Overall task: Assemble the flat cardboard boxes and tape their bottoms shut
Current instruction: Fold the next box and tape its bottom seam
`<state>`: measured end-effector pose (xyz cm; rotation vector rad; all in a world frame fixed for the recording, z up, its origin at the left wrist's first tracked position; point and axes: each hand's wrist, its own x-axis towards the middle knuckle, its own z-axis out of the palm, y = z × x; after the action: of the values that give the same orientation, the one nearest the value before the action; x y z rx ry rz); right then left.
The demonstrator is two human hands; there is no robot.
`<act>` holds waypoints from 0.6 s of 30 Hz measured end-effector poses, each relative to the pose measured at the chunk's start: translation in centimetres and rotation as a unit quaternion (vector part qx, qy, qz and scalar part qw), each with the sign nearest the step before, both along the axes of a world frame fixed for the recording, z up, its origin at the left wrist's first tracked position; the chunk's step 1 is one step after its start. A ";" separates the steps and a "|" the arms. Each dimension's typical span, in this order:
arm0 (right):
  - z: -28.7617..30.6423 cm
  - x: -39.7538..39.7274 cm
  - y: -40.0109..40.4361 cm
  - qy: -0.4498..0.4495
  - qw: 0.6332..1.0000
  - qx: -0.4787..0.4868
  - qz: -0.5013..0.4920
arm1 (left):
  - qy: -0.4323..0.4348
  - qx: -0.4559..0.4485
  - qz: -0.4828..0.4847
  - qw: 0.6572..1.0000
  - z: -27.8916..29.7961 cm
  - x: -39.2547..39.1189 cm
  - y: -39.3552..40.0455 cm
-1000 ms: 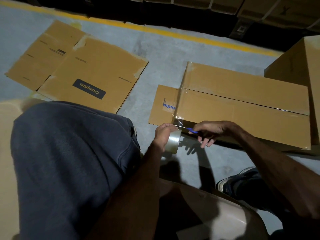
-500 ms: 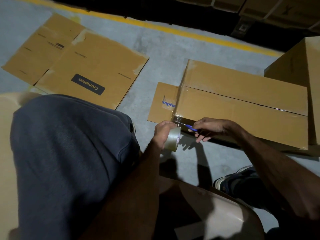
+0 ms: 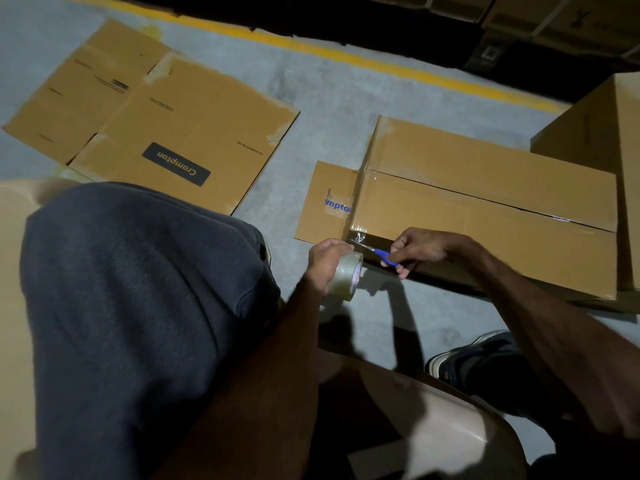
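On the concrete floor [image 3: 322, 98], in the head view, the box [image 3: 485, 216] lies with its taped bottom seam up. At its near left corner the left hand [image 3: 325, 261] has its grip clamped on a clear tape roll [image 3: 349, 277]. The right hand [image 3: 422, 249] pinches blue-handled scissors [image 3: 384, 256] against the tape strip [image 3: 360, 239] running from roll to box. A flat box [image 3: 156, 126] lies well apart on the left.

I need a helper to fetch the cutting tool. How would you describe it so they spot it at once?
Find the long assembled brown cardboard box on the grey floor. At its near-left corner, the right hand holds small blue-handled scissors, beside the clear tape roll. It is the only blue tool there.
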<state>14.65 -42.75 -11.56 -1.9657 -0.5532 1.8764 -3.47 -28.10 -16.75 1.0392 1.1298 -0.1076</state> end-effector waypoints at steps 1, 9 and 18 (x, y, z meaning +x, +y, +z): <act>0.0 0.0 0.1 -0.012 1.000 0.001 0.000 | 0.000 0.001 0.003 1.000 0.0 0.0 0.0; 1.2 -0.3 1.0 -0.052 0.997 -0.055 0.025 | 0.003 -0.001 0.004 1.000 0.2 0.0 0.0; 1.1 -0.5 1.8 -0.031 0.995 -0.098 -0.003 | 0.010 0.006 0.007 1.000 0.2 0.0 -0.2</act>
<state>14.18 -40.93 -10.44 -2.1520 -0.3913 1.9365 -3.47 -28.26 -16.58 1.0429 1.1573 -0.1010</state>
